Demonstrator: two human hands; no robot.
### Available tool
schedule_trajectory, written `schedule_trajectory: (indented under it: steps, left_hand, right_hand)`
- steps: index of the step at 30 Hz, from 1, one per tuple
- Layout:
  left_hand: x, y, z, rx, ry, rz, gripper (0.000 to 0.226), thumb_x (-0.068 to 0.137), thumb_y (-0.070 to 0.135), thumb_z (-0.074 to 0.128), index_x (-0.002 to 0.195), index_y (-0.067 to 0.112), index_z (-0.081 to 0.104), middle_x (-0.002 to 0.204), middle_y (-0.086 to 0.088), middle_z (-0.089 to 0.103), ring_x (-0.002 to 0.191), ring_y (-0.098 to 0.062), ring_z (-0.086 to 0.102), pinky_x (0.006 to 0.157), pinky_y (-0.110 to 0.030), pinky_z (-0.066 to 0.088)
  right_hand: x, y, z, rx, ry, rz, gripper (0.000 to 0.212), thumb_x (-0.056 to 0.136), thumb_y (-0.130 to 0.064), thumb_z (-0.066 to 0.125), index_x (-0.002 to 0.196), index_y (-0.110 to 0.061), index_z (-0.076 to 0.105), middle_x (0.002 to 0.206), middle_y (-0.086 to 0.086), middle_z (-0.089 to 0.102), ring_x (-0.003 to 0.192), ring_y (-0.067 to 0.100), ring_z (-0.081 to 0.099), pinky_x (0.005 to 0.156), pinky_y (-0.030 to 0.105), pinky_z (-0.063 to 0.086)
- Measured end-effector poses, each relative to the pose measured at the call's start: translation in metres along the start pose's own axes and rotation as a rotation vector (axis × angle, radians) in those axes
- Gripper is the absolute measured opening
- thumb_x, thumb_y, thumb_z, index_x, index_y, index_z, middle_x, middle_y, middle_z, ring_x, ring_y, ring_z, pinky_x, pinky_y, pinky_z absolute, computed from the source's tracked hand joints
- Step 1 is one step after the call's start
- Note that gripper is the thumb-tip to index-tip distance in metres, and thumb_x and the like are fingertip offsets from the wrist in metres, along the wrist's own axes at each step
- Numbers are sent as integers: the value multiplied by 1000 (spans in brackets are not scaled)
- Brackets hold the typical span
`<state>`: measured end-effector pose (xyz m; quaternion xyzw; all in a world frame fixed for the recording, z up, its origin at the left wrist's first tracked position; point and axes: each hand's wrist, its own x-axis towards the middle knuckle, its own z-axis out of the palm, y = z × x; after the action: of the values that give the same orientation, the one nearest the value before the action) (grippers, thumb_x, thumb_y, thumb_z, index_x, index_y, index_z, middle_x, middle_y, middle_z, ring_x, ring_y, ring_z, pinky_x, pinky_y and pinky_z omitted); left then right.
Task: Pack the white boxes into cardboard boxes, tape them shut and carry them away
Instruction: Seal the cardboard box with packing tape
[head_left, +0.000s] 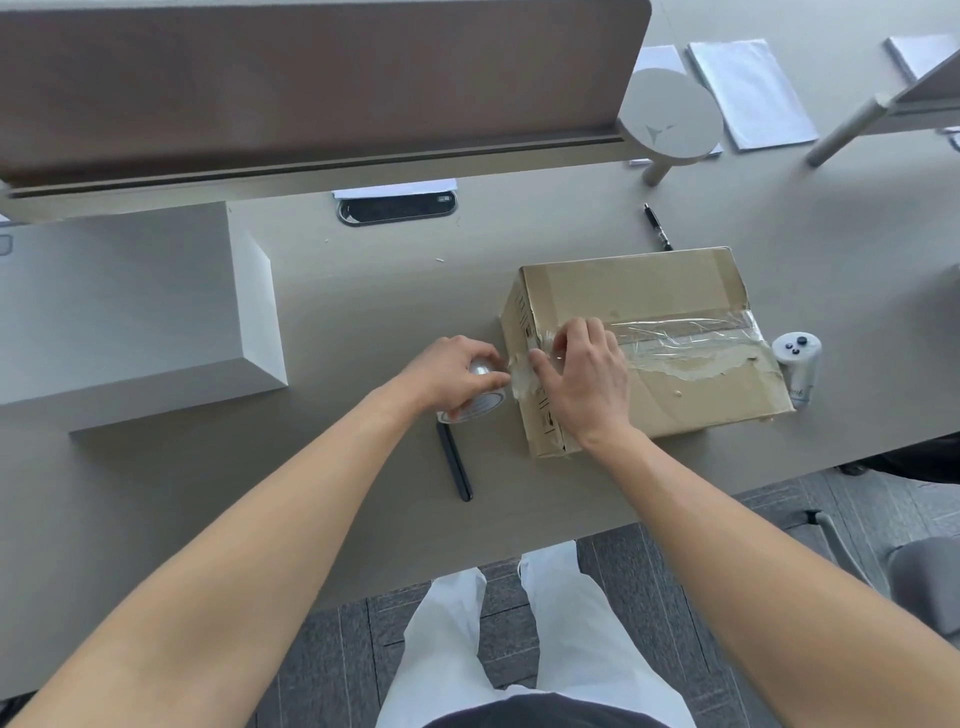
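Note:
A closed cardboard box (670, 296) lies on the grey table (363, 312), with a strip of clear tape (685, 332) running along its top seam. My left hand (452, 371) grips a roll of clear tape (475, 405) just left of the box. My right hand (584, 374) rests on the box's left top edge, its fingers bent down onto the tape where the strip folds over that edge. A large white box (124, 306) sits at the left of the table.
A black pen-like tool (456, 462) lies near the table's front edge, below the roll. Another pen (657, 226) lies behind the box. A white controller (797, 364) stands right of the box. A divider panel (311, 88), a round stand (670, 119) and papers (748, 93) are at the back.

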<state>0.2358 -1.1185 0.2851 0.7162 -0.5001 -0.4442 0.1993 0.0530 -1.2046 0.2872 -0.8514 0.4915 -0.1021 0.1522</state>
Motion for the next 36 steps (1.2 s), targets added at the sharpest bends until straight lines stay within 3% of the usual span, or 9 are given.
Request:
schedule_trajectory:
  steps: [2, 6, 9, 12, 17, 21, 30, 33, 36]
  left_hand:
    - [-3, -2, 0, -94, -15, -12, 24, 98, 43, 58, 112, 28, 69, 79, 7, 70, 76, -18, 68, 73, -27, 50]
    - [-6, -7, -2, -120, 36, 8, 24, 102, 30, 55, 116, 22, 72, 101, 9, 67, 99, -12, 61, 82, -24, 42]
    - [-5, -5, -2, -141, 78, -1, 19, 100, 27, 57, 110, 24, 73, 85, 12, 67, 76, -22, 70, 66, -22, 49]
    - [-7, -4, -2, -149, 100, 0, 19, 100, 25, 56, 108, 22, 72, 62, 8, 57, 48, -19, 61, 52, -21, 48]
    - [-10, -5, 1, -127, 97, -3, 19, 101, 28, 55, 111, 27, 71, 57, 7, 52, 52, -19, 59, 56, -26, 51]
    - [-13, -3, 0, -111, 86, -4, 20, 102, 28, 54, 114, 26, 70, 56, 7, 53, 52, -21, 65, 56, -29, 55]
    - [-20, 1, 4, -114, 91, -14, 22, 101, 26, 53, 113, 25, 71, 70, 1, 62, 54, -26, 68, 54, -26, 55]
    - [-21, 5, 3, -102, 92, -26, 21, 101, 25, 52, 112, 25, 71, 81, 11, 63, 58, -28, 70, 56, -28, 57]
    - [-20, 10, 2, -73, 90, -43, 20, 100, 23, 52, 108, 24, 71, 86, 6, 67, 54, -27, 69, 55, -25, 52]
  right_hand:
    - [-2, -1, 1, -3, 3, 23, 30, 93, -47, 64, 95, -19, 52, 102, 2, 56, 95, 26, 51, 83, 39, 43]
    - [-20, -11, -1, 82, 68, 36, 22, 96, -37, 62, 96, -16, 55, 100, 4, 57, 95, 28, 53, 85, 40, 42]
    - [-61, -27, -1, 104, 120, -185, 12, 96, -24, 62, 91, -14, 58, 88, 0, 59, 82, 24, 55, 72, 37, 44]
    - [-104, -39, 18, 135, -74, -268, 12, 98, -25, 58, 93, -15, 56, 83, -1, 61, 66, 27, 59, 54, 38, 45]
    - [-116, -43, 75, 72, -480, 79, 27, 98, -41, 58, 101, -14, 53, 92, 4, 63, 84, 32, 63, 66, 38, 49]
    - [-108, -50, 99, 35, -491, 156, 31, 97, -44, 58, 105, -14, 54, 101, 3, 58, 89, 29, 61, 66, 34, 41]
    - [-105, -45, 102, -24, -626, 250, 21, 97, -16, 48, 115, -6, 50, 119, 14, 61, 99, 35, 62, 70, 34, 40]
    - [-111, -42, 75, -80, -716, 202, 45, 101, -9, 43, 143, 3, 35, 127, 21, 61, 108, 36, 64, 75, 35, 45]
    - [-120, -35, 32, -17, -740, 164, 36, 98, -4, 38, 134, 2, 37, 110, 25, 64, 96, 42, 62, 74, 40, 46]
